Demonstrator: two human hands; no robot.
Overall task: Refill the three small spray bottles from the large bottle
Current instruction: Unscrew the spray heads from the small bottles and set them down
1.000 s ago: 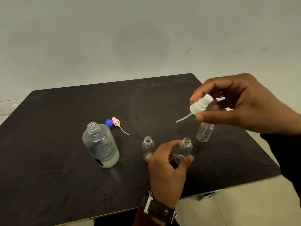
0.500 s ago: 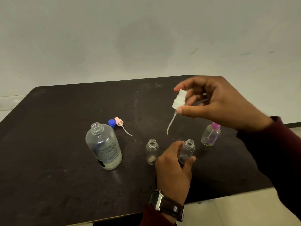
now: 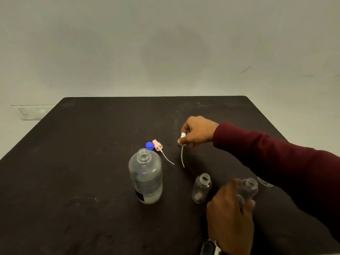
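Observation:
The large clear bottle [image 3: 145, 176] stands uncapped near the table's middle, partly filled. Behind it lie its blue cap [image 3: 150, 145] and a pink spray top [image 3: 157, 145] with its tube. My right hand [image 3: 197, 132] holds a white spray top [image 3: 182, 137] low over the table, its tube hanging to the surface. An open small bottle [image 3: 201, 188] stands to the right of the large one. My left hand [image 3: 230, 216] grips a second open small bottle [image 3: 248, 189]. A third small bottle [image 3: 265, 183] is mostly hidden behind my right sleeve.
The dark table [image 3: 73, 172] ends at a near edge just below my left wrist, which wears a watch [image 3: 210, 247]. A pale wall rises behind the far edge.
My right hand has carried the white spray top down and away to the table near the pink top. The view has shifted, putting the small bottles at lower right. My left hand keeps its bottle.

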